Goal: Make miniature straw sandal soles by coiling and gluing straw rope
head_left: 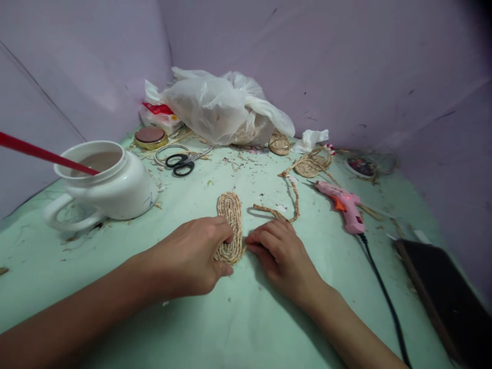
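An oval coil of braided straw cord lies on the green tabletop, its long side pointing away from me. My left hand grips its left side and near end, fingers on top and thumb at the near edge. Just right of the coil, my right hand pinches the cord close to where it leaves the coil's lower right edge. Beyond the right hand, a loose length of braided cord bends back towards a round straw coil.
At the left stands a white mug with a red stick. Scissors and a stuffed plastic bag lie at the back. A pink glue gun, its black cable and a dark phone-like slab are at the right.
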{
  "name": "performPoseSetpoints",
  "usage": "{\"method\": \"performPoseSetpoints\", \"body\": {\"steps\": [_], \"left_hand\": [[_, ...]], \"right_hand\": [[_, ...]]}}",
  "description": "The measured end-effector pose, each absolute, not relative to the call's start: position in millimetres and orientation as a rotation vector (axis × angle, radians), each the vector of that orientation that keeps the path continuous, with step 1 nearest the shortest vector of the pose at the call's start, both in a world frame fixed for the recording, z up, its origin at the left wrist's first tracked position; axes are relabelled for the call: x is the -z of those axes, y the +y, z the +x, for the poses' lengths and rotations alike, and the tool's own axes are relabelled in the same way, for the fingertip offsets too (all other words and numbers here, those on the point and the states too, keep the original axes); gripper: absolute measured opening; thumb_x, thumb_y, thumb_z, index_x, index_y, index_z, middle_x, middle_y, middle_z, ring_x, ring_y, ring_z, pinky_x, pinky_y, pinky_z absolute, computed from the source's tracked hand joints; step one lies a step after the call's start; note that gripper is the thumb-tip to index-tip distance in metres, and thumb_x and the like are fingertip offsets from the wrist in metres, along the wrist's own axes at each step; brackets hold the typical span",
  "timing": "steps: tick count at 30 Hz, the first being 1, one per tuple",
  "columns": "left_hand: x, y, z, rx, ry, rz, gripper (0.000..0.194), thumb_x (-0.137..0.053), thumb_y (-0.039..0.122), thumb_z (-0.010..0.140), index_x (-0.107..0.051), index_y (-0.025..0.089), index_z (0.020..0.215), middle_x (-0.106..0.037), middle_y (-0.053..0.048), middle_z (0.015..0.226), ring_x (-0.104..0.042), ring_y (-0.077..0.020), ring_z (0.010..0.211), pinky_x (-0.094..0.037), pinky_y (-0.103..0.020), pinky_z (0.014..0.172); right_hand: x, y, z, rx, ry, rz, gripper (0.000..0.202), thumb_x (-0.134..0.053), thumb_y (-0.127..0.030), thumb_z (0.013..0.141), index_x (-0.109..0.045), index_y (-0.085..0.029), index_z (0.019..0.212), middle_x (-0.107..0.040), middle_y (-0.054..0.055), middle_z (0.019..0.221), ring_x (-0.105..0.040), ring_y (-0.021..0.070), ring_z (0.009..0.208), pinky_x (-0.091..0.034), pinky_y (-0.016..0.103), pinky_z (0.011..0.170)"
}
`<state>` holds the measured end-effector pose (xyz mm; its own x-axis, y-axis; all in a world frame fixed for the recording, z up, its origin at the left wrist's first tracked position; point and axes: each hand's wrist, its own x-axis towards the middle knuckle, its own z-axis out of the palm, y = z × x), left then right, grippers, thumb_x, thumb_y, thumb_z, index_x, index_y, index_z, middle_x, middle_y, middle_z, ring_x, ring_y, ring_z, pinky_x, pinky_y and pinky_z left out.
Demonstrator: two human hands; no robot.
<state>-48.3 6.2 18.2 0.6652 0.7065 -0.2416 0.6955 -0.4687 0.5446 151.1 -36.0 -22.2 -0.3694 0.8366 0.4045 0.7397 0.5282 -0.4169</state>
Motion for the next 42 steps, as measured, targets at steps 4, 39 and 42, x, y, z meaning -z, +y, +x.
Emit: {"method": "performPoseSetpoints", "body": {"steps": [4, 39, 42], "left_hand": [[-21, 7, -46, -0.003, 1.086, 2.254, 0.018, -0.065, 0.031, 0.071, -0.056, 0.022, 0.084, -0.058, 0.0, 0.086, -0.054, -0.0179, 0.076, -0.04, -0.032, 0.069], [-23, -15, -39, -0.021, 1.37, 2.446, 0.033, -0.063, 0.04, 0.07, -0.05, 0.018, 0.091, -0.053, -0.01, 0.099, -0.049, -0.0273, 0.092, -0.041, -0.041, 0.077], [-19, -19, -38, 0.007, 1.383, 2.439, 0.024, -0.059, 0.032, 0.073, -0.05, 0.019, 0.09, -0.054, -0.009, 0.096, -0.05, -0.0266, 0.091, -0.04, -0.042, 0.08]], "right_hand": [[21, -33, 152, -0.31, -2.167, -1.246, 0.015, -0.05, -0.01, 0.083, -0.06, -0.02, 0.083, -0.065, 0.003, 0.076, -0.057, 0.0178, 0.074, -0.041, 0.036, 0.074], [21, -37, 143, -0.322, -2.109, -1.472, 0.023, -0.074, -0.039, 0.072, -0.062, -0.019, 0.069, -0.065, -0.001, 0.064, -0.059, 0.016, 0.065, -0.036, 0.031, 0.066], [12, -37, 146, -0.387, -2.202, -1.464, 0.019, -0.071, -0.038, 0.075, -0.065, -0.02, 0.074, -0.065, 0.0, 0.068, -0.06, 0.0163, 0.068, -0.036, 0.032, 0.067]]}}
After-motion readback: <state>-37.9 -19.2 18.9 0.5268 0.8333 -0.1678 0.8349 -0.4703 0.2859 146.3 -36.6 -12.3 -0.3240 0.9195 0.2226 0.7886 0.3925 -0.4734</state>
